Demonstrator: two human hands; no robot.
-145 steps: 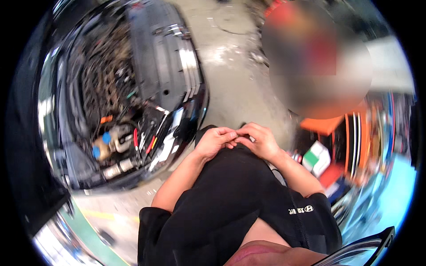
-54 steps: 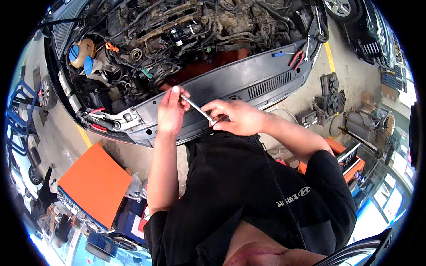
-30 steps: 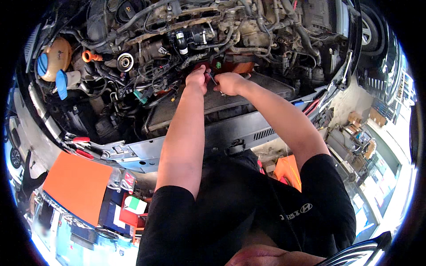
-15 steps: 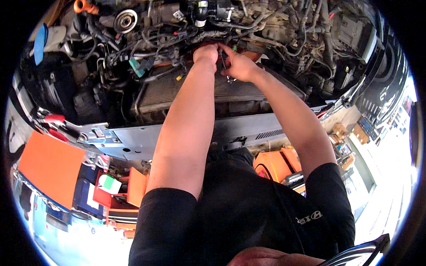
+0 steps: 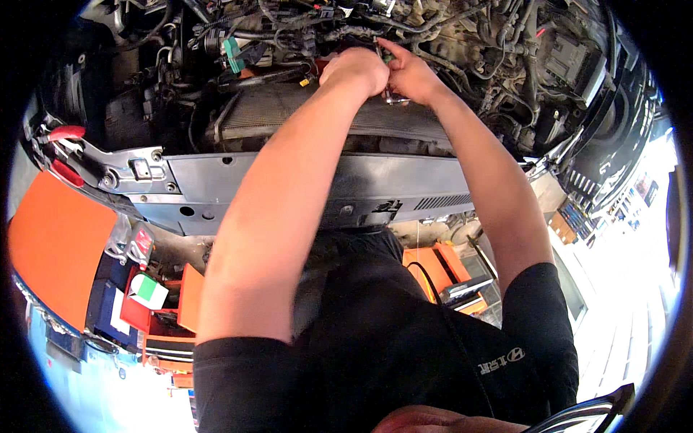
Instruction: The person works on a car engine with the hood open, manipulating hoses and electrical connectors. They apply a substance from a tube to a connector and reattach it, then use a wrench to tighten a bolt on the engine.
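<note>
Both my hands reach into an open engine bay, just behind the top of the radiator (image 5: 267, 115). My left hand (image 5: 359, 71) is closed with its back toward me; its fingertips, and whatever they hold, are hidden. Close on its right, my right hand (image 5: 414, 78) has its index finger stretched forward and its other fingers curled around a slim, shiny metal tool (image 5: 392, 98). The lower end of that tool sticks out below the hand, over the radiator's far edge. Its exact kind is hard to make out.
Wiring and hoses surround the hands, with a green connector (image 5: 233, 55) at left. A grey metal crossbar (image 5: 267, 189) runs between me and the radiator. Red-handled pliers (image 5: 66, 133) lie at the left corner. Orange drawers (image 5: 189, 299) stand below left, near an orange panel (image 5: 61, 249).
My view has shifted, so the engine bay sits higher in the picture. My left hand has turned and moved right, against my right hand. The right hand's index finger remains outstretched.
</note>
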